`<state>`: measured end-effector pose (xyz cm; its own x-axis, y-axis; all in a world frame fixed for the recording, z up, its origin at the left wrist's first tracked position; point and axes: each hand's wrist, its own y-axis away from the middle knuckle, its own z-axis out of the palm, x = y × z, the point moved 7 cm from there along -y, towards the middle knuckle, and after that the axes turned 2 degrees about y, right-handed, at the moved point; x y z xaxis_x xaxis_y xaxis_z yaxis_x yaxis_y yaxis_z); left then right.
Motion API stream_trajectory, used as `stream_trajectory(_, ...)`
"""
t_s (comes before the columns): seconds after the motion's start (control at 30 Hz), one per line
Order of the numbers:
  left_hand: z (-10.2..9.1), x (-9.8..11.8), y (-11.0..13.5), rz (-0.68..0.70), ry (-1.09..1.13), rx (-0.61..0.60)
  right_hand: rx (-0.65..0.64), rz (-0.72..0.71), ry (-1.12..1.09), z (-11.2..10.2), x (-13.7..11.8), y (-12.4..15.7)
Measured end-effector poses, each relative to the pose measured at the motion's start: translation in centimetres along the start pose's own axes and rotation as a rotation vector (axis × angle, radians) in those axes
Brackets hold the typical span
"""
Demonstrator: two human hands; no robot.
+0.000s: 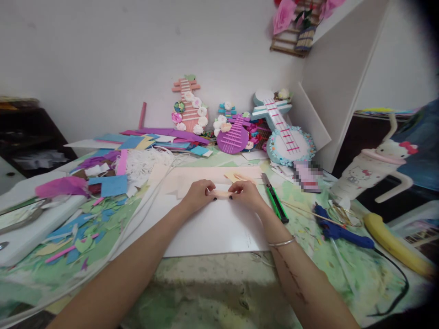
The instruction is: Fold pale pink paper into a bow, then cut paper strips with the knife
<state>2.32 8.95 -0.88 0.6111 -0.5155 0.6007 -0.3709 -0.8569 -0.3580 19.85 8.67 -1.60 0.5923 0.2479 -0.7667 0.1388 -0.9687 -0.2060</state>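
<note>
Both my hands meet over a white board (206, 233) near the middle of the table. Between them is a small, narrow pale peach strip (222, 194), apparently paper or foam. My left hand (199, 194) pinches its left end, and my right hand (247, 194) pinches the right end. Behind the hands lies a larger pale peach sheet (181, 176). Some yellowish scraps (236, 176) rest on it just beyond my right hand. A green box cutter (276, 201) lies right of my right hand, on the board's edge.
Decorated lute-like craft models, pink (192, 114), purple (233, 137) and white-blue (286, 137), lean at the wall. A blue glue gun (343, 230), banana (394, 242) and tumbler (360, 176) stand or lie at right. Coloured scraps (82, 233) and a white cord (132, 219) cover the left.
</note>
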Motion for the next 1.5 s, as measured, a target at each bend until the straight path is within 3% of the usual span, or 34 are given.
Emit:
stream_trajectory(0.63,-0.7,0.6,0.1,0.006,0.091,0.044,-0.04,-0.074,-0.015,0.4,-0.8,0.2)
stream_trajectory(1.5,-0.4,0.0,-0.1,-0.047,0.11,-0.01,-0.07,-0.134,-0.001,0.7,-0.1,-0.1)
